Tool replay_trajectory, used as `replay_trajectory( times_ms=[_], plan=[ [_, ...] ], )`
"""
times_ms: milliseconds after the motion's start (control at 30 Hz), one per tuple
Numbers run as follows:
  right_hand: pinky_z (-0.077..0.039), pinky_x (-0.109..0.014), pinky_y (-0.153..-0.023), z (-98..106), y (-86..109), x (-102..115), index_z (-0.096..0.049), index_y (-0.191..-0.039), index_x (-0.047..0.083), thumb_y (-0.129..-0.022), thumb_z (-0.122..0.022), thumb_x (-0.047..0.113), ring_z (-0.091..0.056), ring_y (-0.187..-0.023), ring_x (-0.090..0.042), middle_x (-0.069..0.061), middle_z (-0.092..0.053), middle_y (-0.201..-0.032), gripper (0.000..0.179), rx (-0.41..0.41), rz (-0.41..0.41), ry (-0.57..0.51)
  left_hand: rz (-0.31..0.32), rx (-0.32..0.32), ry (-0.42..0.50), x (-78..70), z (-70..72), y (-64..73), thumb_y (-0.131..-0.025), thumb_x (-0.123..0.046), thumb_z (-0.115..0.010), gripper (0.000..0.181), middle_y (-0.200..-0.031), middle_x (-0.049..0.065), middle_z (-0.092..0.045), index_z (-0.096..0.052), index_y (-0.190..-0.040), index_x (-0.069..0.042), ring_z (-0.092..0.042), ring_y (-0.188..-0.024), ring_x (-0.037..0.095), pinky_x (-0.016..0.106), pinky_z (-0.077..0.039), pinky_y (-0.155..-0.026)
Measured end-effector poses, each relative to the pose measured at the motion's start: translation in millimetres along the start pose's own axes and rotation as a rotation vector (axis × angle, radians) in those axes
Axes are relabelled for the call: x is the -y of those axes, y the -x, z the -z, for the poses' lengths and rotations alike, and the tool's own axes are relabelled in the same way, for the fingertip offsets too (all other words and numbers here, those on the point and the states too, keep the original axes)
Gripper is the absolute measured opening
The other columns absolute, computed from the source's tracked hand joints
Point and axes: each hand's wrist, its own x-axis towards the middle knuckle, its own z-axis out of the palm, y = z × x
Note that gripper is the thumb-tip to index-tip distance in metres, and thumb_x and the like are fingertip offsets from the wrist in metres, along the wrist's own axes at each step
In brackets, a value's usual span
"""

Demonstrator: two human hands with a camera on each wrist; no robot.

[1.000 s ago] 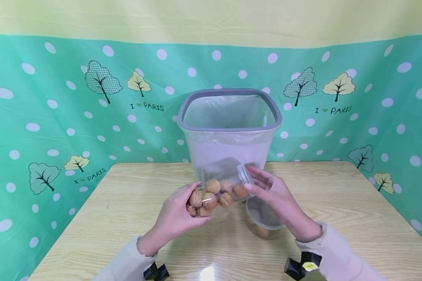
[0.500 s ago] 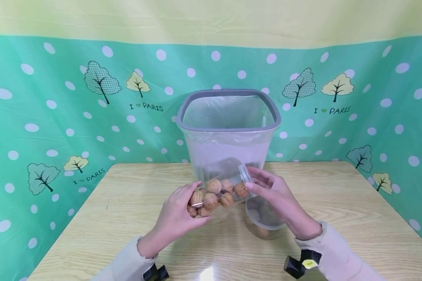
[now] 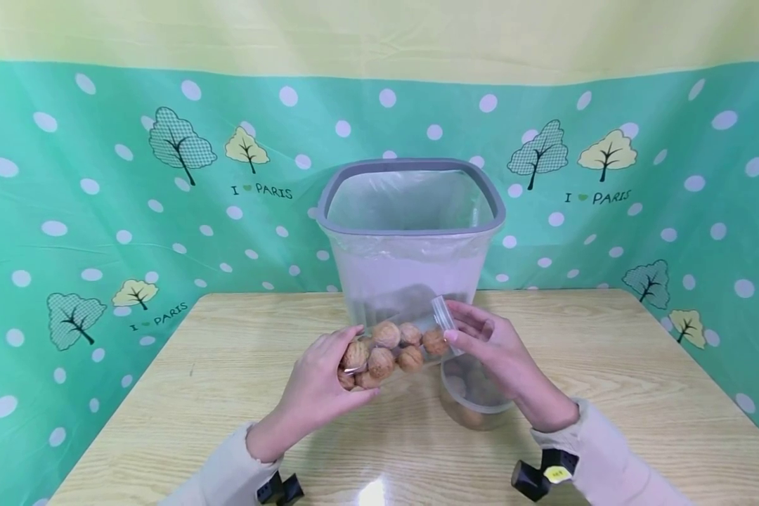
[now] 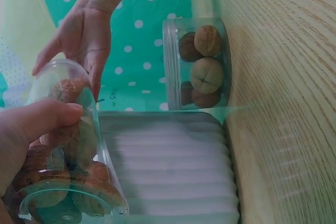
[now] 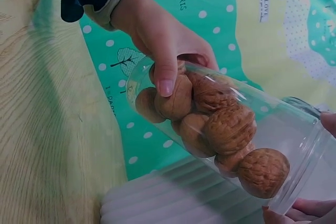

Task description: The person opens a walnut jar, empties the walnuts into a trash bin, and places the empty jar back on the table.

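A clear plastic jar (image 3: 441, 314) of walnuts (image 3: 381, 362) is held tilted above the table, its threaded mouth toward the right. My left hand (image 3: 319, 376) grips it round the base end; the thumb presses along the wall in the left wrist view. At the mouth, my right hand (image 3: 490, 348) holds the rim, thumb on one side and fingers on the other, as the right wrist view shows. Several walnuts (image 5: 231, 127) lie along the jar's lower side, all inside it. Below my right hand, a second, shorter clear tub (image 3: 478, 407) stands on the table, partly hidden; it too contains walnuts.
Behind the jar stands a pale bin (image 3: 411, 270) with a grey rim and a clear liner. The wooden table (image 3: 240, 337) reaches back to a green dotted curtain (image 3: 266, 239). Black wrist cameras sit by both sleeves.
The jar has shifted very slightly to the right. Both hands keep their hold on it, and the tub and bin have not moved.
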Motion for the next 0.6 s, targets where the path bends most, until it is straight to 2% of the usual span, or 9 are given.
replay_trajectory(
  times_ms=[467, 600],
  plan=[
    [-0.045, -0.019, -0.091, 2.0, -0.2, -5.0, -0.033, -0.139, -0.011, -0.087, -0.059, 0.008, -0.039, -0.129, -0.037, -0.028, -0.037, -0.142, 0.061, 0.032, 0.016, -0.013, 0.005, 0.014, 0.005, 1.6, 1.7, -0.6, -0.053, -0.033, -0.089, 0.082, -0.110, 0.007, -0.064, -0.057, -0.123, -0.005, -0.060, -0.096, 0.022, 0.039, -0.053, -0.078],
    [-0.043, -0.018, -0.094, 2.3, 1.5, -4.1, -0.033, -0.140, -0.011, -0.085, -0.059, 0.005, -0.035, -0.131, -0.037, -0.027, -0.035, -0.143, 0.063, 0.042, 0.042, -0.018, 0.057, 0.073, 0.086, 0.7, 3.4, -0.7, -0.053, -0.033, -0.090, 0.081, -0.112, 0.004, -0.065, -0.058, -0.122, -0.006, -0.061, -0.098, 0.020, 0.037, -0.053, -0.079]
  ],
)
